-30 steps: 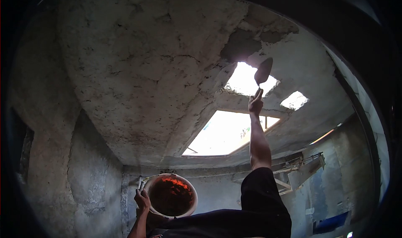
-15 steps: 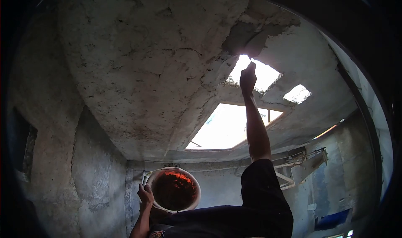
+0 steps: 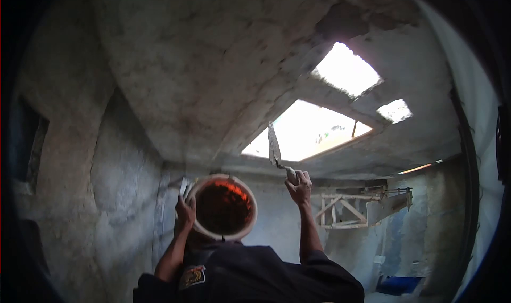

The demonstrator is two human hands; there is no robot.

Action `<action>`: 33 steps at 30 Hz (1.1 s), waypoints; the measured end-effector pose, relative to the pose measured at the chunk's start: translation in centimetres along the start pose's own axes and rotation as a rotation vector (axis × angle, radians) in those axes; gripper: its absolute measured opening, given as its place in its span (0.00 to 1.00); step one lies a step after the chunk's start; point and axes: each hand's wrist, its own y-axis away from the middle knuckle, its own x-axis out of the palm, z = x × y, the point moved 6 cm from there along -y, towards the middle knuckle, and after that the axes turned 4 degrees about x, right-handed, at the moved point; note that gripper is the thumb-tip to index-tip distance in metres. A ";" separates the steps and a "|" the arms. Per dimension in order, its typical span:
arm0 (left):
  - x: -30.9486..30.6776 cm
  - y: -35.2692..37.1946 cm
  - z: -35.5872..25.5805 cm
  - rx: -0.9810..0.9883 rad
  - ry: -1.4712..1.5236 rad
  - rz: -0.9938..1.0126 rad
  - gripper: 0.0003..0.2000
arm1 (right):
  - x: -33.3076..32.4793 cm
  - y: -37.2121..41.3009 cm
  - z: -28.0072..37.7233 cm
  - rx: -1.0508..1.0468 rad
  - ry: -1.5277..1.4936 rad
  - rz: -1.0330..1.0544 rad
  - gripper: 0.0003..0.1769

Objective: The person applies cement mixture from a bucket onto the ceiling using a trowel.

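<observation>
My right hand is closed round the handle of a mortar-smeared trowel. Its narrow blade points up and stands out against the bright window opening. At the side of a pale-rimmed bucket, my left hand has its fingers wrapped at the rim. A light, flat piece sticks up by those fingers; what it is I cannot make out. The bucket's inside glows orange at the top, with dark material lower down. The trowel is apart from the bucket, up and to its right.
A rough plastered wall stretches across the upper left. A large window opening and two smaller holes let in daylight. Behind my right arm is a pale lattice frame. A dark curved edge runs down the right.
My right hand has come down from the upper hole toward the bucket's level, and the trowel now shows clearly. The bucket and my left hand sit higher in view; the view itself has shifted.
</observation>
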 end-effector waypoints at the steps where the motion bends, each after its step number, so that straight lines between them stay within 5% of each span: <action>1: 0.8 0.3 0.8 0.050 -0.043 -0.065 0.28 | 0.3 1.9 0.1 -0.039 -0.057 0.176 0.20; 2: 0.2 -0.8 -0.3 -0.158 0.164 0.190 0.26 | 1.0 3.8 -0.3 -0.076 -0.117 0.360 0.22; 3: -0.1 -0.9 -0.8 -0.149 0.199 0.156 0.22 | 1.5 5.6 -0.8 -0.140 -0.227 0.417 0.23; 4: 0.1 -0.4 -0.6 0.162 0.073 -0.169 0.19 | 2.2 7.5 -0.9 0.039 -0.268 0.620 0.24; 6: -0.5 -0.9 -2.3 0.080 0.143 -0.011 0.18 | 2.9 12.2 1.1 0.296 -0.274 0.919 0.24; 9: 0.3 -1.4 -2.6 0.087 0.220 0.083 0.17 | 6.3 16.2 0.6 0.321 -0.273 1.077 0.23; 10: -0.1 -1.6 -3.8 0.179 0.260 -0.005 0.17 | 7.5 17.2 0.0 0.230 -0.213 1.060 0.22; 15: -1.0 -2.0 -6.9 0.190 0.261 0.203 0.15 | 9.7 17.5 1.5 -0.003 0.108 0.908 0.21; 21: -0.7 -1.7 -8.7 0.270 0.312 0.253 0.15 | 11.8 18.1 2.1 -0.086 0.406 1.160 0.18; 29: -1.4 -0.8 -10.3 0.337 0.353 0.258 0.14 | 18.2 21.8 -4.7 -0.355 0.317 1.275 0.14; 33: -1.9 -0.5 -11.1 0.354 0.360 0.276 0.14 | 21.0 23.0 -8.2 -0.429 0.242 1.151 0.14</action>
